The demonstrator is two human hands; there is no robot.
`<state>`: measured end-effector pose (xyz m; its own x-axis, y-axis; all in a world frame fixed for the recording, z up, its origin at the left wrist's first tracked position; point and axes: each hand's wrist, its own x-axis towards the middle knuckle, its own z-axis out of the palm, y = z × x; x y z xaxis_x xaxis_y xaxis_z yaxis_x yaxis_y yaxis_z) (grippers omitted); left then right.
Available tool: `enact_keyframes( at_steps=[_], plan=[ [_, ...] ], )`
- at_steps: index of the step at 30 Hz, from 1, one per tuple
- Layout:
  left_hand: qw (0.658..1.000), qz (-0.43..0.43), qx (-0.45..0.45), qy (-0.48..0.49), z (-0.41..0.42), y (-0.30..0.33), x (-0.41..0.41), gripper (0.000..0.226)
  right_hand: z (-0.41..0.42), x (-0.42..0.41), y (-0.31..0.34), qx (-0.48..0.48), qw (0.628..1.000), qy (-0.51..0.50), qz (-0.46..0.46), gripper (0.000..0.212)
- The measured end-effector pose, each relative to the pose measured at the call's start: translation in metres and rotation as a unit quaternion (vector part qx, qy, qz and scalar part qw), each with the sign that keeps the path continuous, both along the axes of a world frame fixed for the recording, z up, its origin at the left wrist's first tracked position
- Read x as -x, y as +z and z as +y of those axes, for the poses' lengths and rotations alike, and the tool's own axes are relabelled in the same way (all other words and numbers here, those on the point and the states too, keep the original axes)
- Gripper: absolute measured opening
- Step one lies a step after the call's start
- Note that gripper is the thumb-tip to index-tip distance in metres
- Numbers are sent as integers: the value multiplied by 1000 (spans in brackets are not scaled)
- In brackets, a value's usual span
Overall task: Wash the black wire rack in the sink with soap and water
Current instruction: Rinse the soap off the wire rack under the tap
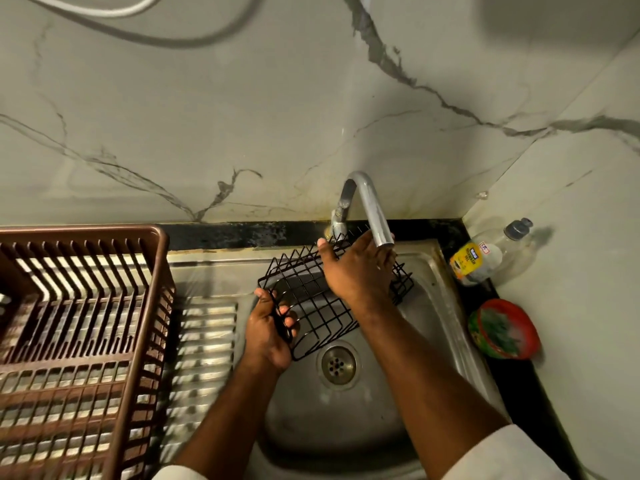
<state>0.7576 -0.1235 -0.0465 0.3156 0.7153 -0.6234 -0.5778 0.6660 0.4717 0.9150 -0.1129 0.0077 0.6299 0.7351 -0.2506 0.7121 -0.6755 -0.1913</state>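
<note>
The black wire rack (313, 308) is held over the steel sink (446, 327), under the spout of the chrome tap (375, 216). My left hand (268, 332) grips the rack's near left edge, fingers curled through the wires. My right hand (358, 270) lies over the rack's far upper part beneath the spout, thumb hooked over the top wires and fingers spread across the mesh. The rack's middle is hidden behind that hand. I cannot make out running water.
A brown plastic dish basket (83, 327) stands on the ribbed drainboard (204, 344) at left. A clear dish-soap bottle (491, 254) and a red tub with a green scrubber (504, 329) sit on the black counter at right. The drain (338, 364) is below the rack.
</note>
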Motion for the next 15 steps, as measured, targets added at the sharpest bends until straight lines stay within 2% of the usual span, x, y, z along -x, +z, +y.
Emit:
enact_keyframes(
  at_steps=[7,15],
  plan=[
    [999,-17,38,28,-5,-9,-2,36,14,1,-7,32,999,32,-23,113],
    [997,-33,70,12,-5,-24,-4,36,13,4,-3,50,998,30,-37,107]
  ],
)
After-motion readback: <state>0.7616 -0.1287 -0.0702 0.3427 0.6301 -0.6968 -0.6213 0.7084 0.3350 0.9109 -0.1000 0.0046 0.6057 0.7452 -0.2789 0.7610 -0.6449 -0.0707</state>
